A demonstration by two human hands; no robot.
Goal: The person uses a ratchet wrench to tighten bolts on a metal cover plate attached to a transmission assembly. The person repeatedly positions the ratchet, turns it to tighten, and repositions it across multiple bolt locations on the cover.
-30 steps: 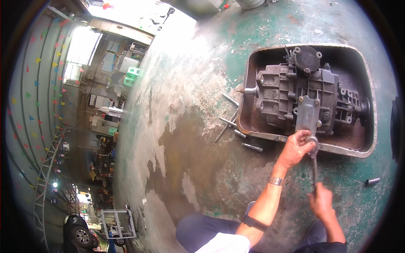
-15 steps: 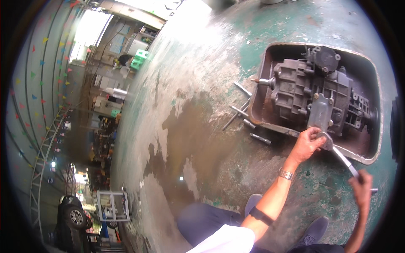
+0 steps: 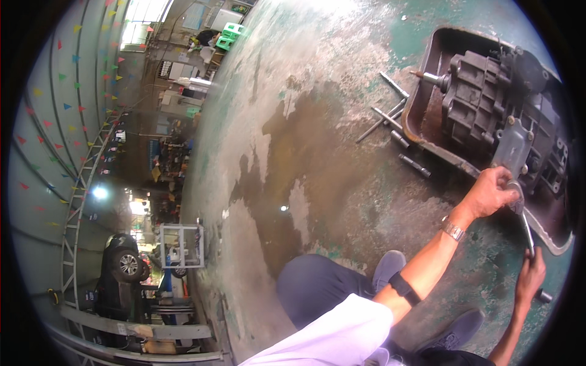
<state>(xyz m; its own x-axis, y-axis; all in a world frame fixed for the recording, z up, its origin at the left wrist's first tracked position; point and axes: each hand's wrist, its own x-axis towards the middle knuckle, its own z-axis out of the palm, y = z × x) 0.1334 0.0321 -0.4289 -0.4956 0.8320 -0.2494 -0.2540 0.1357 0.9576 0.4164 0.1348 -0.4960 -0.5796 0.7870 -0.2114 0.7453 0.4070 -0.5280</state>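
Observation:
A grey metal gearbox (image 3: 473, 94) lies in a rusty metal tray (image 3: 448, 157) on the right. On its near side is a flat grey cover plate (image 3: 511, 146) with bolts at its corners. My left hand (image 3: 488, 194) is closed around the head of a ratchet wrench (image 3: 527, 232), right at the near end of that plate. My right hand (image 3: 530, 277) grips the wrench's handle, closer to me. What the wrench head sits on is hidden by my left fingers. A short dark cylinder (image 3: 543, 296) shows beside my right hand; whether it belongs to the wrench I cannot tell.
Several metal bars (image 3: 384, 119) and sockets (image 3: 415, 165) lie on the floor left of the tray. A wet patch (image 3: 305, 158) stains the floor. My shoes (image 3: 461, 329) are close below. Far left stand a wheeled metal frame (image 3: 182, 246), a dark vehicle (image 3: 125, 268) and green stools (image 3: 229, 35).
The view has turned, so the tray and gearbox appear farther right and higher. The wrench handle has swung toward me with my right hand. My left hand stays on the wrench head.

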